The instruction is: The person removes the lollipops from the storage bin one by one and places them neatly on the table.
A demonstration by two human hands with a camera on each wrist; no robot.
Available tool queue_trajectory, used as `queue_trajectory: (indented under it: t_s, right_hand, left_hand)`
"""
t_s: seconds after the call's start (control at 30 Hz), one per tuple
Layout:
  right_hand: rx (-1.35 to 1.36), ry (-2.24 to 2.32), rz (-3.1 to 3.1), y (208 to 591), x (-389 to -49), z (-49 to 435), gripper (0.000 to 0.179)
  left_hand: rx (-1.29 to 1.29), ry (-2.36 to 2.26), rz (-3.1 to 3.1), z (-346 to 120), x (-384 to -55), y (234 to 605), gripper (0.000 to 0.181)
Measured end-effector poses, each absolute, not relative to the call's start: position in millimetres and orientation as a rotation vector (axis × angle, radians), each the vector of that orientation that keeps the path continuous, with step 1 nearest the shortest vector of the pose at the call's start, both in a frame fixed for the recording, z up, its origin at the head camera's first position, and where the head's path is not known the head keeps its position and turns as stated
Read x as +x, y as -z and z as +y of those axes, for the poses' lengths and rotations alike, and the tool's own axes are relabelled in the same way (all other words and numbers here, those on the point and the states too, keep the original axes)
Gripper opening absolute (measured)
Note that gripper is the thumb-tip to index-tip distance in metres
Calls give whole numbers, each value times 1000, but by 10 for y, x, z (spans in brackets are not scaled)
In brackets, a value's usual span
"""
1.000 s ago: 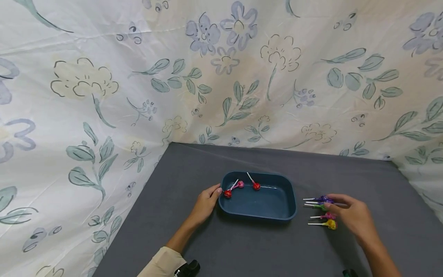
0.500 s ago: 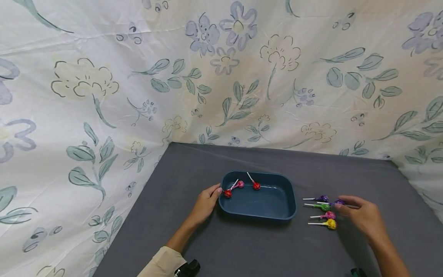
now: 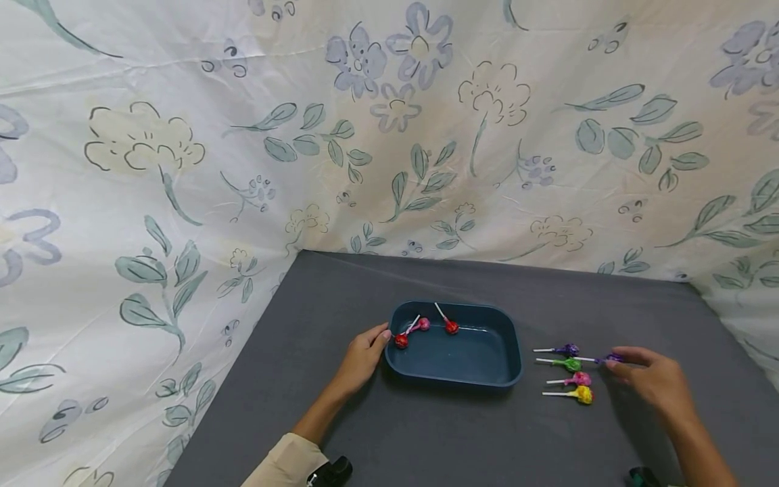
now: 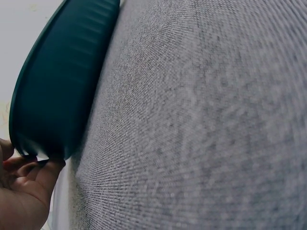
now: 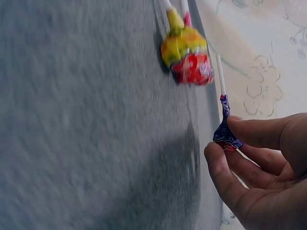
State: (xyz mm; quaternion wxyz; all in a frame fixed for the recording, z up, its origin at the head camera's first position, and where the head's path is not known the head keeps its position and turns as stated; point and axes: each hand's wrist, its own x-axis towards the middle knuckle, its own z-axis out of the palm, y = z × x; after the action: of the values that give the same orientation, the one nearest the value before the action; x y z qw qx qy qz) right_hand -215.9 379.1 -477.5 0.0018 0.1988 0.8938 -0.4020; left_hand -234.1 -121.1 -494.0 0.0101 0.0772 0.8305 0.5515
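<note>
In the head view, my left hand [image 3: 359, 360] holds the left end of a dark blue tray [image 3: 450, 381], thumb at the rim. The left wrist view shows its fingers against the tray's end wall. Two red lollipops [image 3: 451, 327] and a pink one [image 3: 422, 325] lie inside. To the right, my right hand [image 3: 656, 380] pinches a purple-wrapped lollipop [image 5: 224, 130] by its head, between thumb and fingers, its white stick pointing left. Left of that hand lie another purple lollipop [image 3: 569, 350], a green one [image 3: 572, 364], a pink one [image 3: 581, 379] and a yellow one [image 3: 583, 394].
A dark grey cloth [image 3: 462, 433] covers the table. Behind it and along the left side hangs a white floral curtain [image 3: 371, 182]. A dark strap-like device [image 3: 331, 472] sits at the left wrist, beside a beige sleeve [image 3: 289, 460].
My right hand has drawn one purple lollipop rightward, out from the group beside the tray. The left hand and the tray have stayed in place.
</note>
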Motion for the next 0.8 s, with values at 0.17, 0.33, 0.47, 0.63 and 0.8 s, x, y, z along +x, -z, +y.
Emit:
queue_trajectory:
  t_s: [0.17, 0.33, 0.47, 0.63, 0.8]
  right_hand:
    - [628, 1254, 2814, 4812, -2209, 3922, 48]
    - [637, 1262, 2795, 4826, -2244, 4024, 48]
    - [654, 1238, 2801, 4836, -2267, 4051, 46]
    - [679, 1208, 2809, 4834, -2308, 4073, 45]
    - [709, 1181, 2811, 4844, -2325, 4092, 43]
  left_hand:
    - [236, -1728, 2588, -1214, -2348, 4944, 47]
    - [235, -1728, 2584, -1215, -2346, 4948, 48]
    - [235, -1728, 2587, -1213, -2340, 4945, 48]
    - [233, -1737, 2585, -1209, -2336, 4948, 47]
    - [246, -1740, 2581, -1206, -2328, 4939, 47]
